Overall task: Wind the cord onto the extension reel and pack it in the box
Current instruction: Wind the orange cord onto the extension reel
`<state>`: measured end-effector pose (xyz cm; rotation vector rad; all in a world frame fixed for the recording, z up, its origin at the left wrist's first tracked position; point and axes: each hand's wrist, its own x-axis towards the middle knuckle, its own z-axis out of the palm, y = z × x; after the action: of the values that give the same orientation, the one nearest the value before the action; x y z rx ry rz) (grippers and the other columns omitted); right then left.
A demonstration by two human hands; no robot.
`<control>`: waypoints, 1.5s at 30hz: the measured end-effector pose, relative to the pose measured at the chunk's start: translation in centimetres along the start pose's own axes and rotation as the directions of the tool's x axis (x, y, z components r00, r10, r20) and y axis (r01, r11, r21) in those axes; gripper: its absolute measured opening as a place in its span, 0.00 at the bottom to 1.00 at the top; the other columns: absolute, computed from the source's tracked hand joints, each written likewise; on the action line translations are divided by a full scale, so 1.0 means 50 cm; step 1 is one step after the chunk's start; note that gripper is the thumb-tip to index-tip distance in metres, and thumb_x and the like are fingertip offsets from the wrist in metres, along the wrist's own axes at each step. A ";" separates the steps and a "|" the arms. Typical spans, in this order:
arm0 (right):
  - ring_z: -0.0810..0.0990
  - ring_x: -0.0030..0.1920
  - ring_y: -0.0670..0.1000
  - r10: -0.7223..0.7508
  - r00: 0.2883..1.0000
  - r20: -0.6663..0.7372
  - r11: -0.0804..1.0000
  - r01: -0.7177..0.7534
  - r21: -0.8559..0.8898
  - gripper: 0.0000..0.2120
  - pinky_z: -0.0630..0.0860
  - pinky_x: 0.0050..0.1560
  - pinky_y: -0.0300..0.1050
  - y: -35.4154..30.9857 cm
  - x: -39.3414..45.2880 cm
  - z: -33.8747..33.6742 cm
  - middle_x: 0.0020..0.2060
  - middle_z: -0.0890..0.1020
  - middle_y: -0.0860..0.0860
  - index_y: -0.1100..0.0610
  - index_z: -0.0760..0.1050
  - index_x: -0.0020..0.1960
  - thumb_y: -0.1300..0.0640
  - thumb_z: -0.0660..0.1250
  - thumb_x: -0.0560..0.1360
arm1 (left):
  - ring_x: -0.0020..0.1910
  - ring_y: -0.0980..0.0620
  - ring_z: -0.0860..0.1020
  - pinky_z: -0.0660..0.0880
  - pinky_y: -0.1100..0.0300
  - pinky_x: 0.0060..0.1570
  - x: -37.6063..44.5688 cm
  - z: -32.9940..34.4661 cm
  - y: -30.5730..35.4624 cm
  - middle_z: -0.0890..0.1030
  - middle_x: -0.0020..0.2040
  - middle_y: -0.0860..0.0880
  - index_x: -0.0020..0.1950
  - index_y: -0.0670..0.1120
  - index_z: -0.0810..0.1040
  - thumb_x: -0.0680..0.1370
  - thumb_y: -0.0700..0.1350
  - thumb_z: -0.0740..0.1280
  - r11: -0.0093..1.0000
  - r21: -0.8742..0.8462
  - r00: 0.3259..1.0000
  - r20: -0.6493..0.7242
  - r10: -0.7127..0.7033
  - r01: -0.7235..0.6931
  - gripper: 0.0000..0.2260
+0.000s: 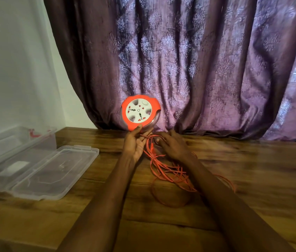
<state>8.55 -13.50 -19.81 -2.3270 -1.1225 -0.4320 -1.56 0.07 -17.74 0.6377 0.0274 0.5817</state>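
A round orange and white extension reel (140,112) stands upright above the table's far edge, its socket face turned to me. My left hand (136,142) grips its lower rim between thumb and fingers. A thin orange cord (169,172) runs down from the reel and lies in loose tangled loops on the wooden table (252,170). Just right of the reel, my right hand (173,145) rests on the cord with its fingers curled round the strands. A clear plastic box (16,140) stands open at the far left.
The box's clear lid (52,171) lies flat on the table beside it. A purple patterned curtain (198,60) hangs right behind the table's far edge. A white wall (12,60) is at the left.
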 end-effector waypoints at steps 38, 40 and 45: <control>0.82 0.57 0.54 0.134 0.974 0.183 0.991 -0.136 0.001 0.15 0.78 0.57 0.48 0.036 -0.034 -0.086 0.57 0.84 0.51 0.43 0.82 0.59 0.53 0.67 0.73 | 0.36 0.51 0.79 0.79 0.61 0.34 0.013 -0.005 -0.039 0.80 0.42 0.46 0.53 0.48 0.76 0.78 0.37 0.68 0.919 0.392 0.988 -0.152 0.020 0.042 0.08; 0.80 0.61 0.57 0.102 0.984 0.144 0.995 -0.104 0.006 0.16 0.76 0.60 0.50 0.027 -0.035 -0.084 0.60 0.81 0.55 0.46 0.81 0.61 0.54 0.68 0.74 | 0.34 0.52 0.79 0.79 0.62 0.32 0.011 -0.007 -0.037 0.79 0.41 0.46 0.52 0.48 0.76 0.78 0.37 0.67 0.928 0.369 0.986 -0.167 0.014 0.049 0.07; 0.79 0.60 0.58 0.004 0.999 0.051 1.000 -0.003 -0.007 0.16 0.75 0.60 0.51 -0.003 -0.030 -0.070 0.59 0.82 0.53 0.48 0.80 0.61 0.54 0.70 0.74 | 0.27 0.54 0.80 0.79 0.62 0.28 0.008 -0.008 -0.028 0.82 0.34 0.47 0.61 0.43 0.75 0.78 0.35 0.67 0.952 0.303 0.984 -0.180 0.021 0.035 0.12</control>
<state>7.32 -16.38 -17.61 -2.3577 -1.1424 -0.3771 -0.57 -0.40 -18.83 0.8832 0.2954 0.6331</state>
